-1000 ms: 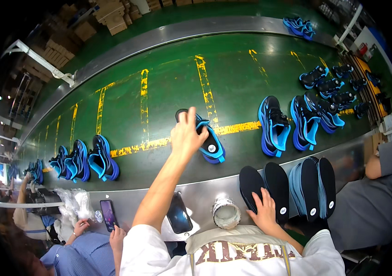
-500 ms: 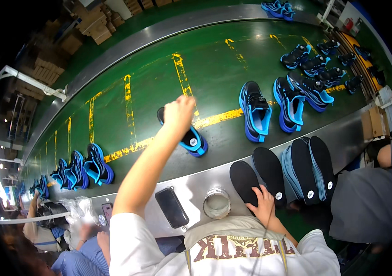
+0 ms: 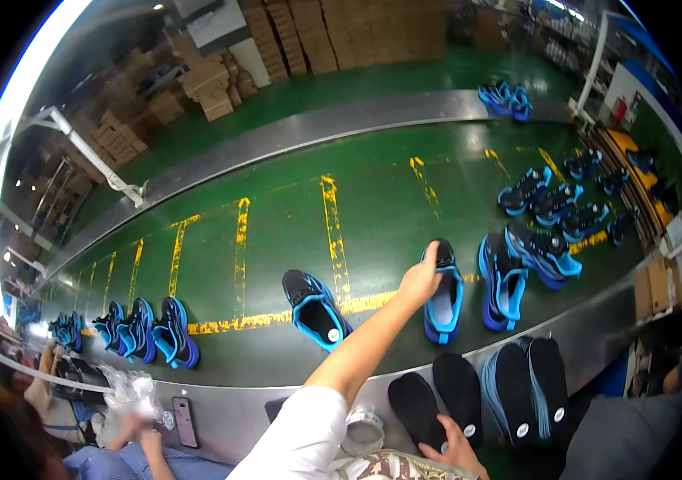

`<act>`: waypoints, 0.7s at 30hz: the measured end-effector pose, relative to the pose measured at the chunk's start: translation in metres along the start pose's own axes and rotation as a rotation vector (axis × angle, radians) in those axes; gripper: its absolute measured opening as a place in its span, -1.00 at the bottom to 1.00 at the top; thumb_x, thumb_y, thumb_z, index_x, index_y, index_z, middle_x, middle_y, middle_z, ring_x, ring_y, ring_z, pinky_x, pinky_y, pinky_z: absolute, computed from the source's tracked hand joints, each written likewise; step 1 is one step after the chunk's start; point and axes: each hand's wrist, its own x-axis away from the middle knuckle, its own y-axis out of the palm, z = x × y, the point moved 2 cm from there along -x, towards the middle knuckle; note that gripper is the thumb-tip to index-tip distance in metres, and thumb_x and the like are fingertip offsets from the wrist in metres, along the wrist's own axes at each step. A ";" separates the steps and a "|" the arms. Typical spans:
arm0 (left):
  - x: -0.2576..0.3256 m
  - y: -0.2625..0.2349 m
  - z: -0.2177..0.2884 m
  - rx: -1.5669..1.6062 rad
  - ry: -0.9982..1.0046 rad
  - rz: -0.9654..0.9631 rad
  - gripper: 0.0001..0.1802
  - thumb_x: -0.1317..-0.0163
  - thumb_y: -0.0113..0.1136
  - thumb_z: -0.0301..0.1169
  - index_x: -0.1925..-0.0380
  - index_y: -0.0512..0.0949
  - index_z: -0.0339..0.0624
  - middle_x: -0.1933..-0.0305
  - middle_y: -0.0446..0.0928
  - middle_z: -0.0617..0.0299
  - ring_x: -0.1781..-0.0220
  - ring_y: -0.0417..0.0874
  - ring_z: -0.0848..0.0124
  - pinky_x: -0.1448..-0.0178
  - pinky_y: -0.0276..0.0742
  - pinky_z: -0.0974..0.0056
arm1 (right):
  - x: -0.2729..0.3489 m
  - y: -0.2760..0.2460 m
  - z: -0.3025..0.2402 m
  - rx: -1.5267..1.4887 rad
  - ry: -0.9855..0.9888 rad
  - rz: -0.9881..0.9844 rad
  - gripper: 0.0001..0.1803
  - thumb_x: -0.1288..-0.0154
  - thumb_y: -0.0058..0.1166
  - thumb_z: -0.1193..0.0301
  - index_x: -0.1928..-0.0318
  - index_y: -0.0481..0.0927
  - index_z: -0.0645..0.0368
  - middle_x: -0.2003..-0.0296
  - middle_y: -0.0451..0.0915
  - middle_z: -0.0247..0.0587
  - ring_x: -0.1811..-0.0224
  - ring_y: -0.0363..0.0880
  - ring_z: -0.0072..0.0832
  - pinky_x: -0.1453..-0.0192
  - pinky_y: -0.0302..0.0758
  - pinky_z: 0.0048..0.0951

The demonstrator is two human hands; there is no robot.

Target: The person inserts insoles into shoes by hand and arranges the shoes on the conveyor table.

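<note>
The left hand (image 3: 421, 282) is on the front of a black-and-blue sneaker (image 3: 443, 308), one digit lying along the upper near the toe. The other fingers are hidden, so I cannot tell how far they close around it. Nearer the body from that grip, the right hand (image 3: 459, 452) touches the edge of a black insole (image 3: 413, 404), its thumb and fingers apart; whether they pinch it cannot be told.

The sneaker stands on a green work surface (image 3: 277, 240) with worn yellow lines, which runs away to both sides of the left hand. A metal ledge (image 3: 233, 416) borders it on the body side, bearing insole stacks (image 3: 512, 388) and a round container (image 3: 363, 432). Left of the grip sits another sneaker (image 3: 317, 308); just right of it, more black-and-blue shoes (image 3: 503, 288). Far beyond the grip, cardboard cartons (image 3: 341, 36) line the room above a green floor.

The held-at sneaker points its toe away from the person and its heel toward them, its long axis nearly straight outward. The one to the left angles its toe outward and leftward.
</note>
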 end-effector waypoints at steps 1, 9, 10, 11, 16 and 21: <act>0.004 -0.014 -0.008 0.052 -0.051 0.025 -0.28 -0.08 0.08 -0.44 -0.19 -0.07 -0.16 0.29 0.52 -0.17 0.25 0.53 -0.13 0.19 0.42 -0.02 | -0.007 -0.012 -0.025 -0.086 -0.100 0.048 -0.33 0.05 0.18 0.34 -0.10 0.27 0.30 -0.04 0.30 0.22 -0.04 0.34 0.06 -0.12 0.30 -0.22; 0.077 -0.074 -0.026 -0.071 -0.189 0.318 -0.58 0.06 0.17 -0.38 0.17 0.27 -0.13 0.41 0.50 -0.09 0.34 0.54 -0.08 0.29 0.44 -0.03 | -0.108 -0.082 -0.102 0.307 -0.559 0.385 -0.67 0.08 0.09 0.52 0.20 0.55 0.33 0.03 0.40 0.20 0.19 0.45 -0.04 0.10 0.39 -0.26; 0.087 -0.074 -0.031 -0.073 -0.237 0.326 -0.59 0.05 0.18 -0.35 0.19 0.30 -0.14 0.42 0.51 -0.08 0.34 0.54 -0.07 0.28 0.45 -0.03 | -0.118 -0.077 -0.103 0.372 -0.572 0.337 -0.72 0.09 0.11 0.52 0.26 0.57 0.32 0.05 0.42 0.16 0.23 0.45 -0.08 0.13 0.40 -0.29; 0.093 -0.077 -0.038 -0.077 -0.274 0.337 -0.60 0.04 0.19 -0.31 0.20 0.33 -0.15 0.43 0.52 -0.07 0.35 0.55 -0.06 0.27 0.45 -0.02 | -0.131 -0.073 -0.101 0.438 -0.591 0.301 -0.76 0.11 0.13 0.52 0.32 0.59 0.30 0.07 0.44 0.12 0.28 0.46 -0.13 0.16 0.41 -0.32; 0.098 -0.081 -0.084 0.215 -0.165 0.374 -0.59 -0.08 0.13 -0.11 0.28 0.47 -0.27 0.30 0.53 -0.10 0.22 0.57 0.06 0.19 0.46 0.12 | -0.166 -0.075 -0.093 0.710 -0.761 0.228 -0.93 0.29 0.10 0.52 0.64 0.52 0.24 0.22 0.55 -0.08 0.45 0.42 -0.24 0.38 0.36 -0.30; 0.080 -0.058 -0.112 0.369 -0.082 0.236 -0.57 -0.12 0.08 -0.08 0.46 0.46 -0.32 0.42 0.49 -0.12 0.40 0.53 0.07 0.31 0.40 0.11 | -0.205 -0.052 -0.055 0.966 -0.811 -0.116 -0.90 0.20 0.04 0.49 0.69 0.45 0.26 0.28 0.54 -0.02 0.45 0.45 -0.16 0.38 0.37 -0.22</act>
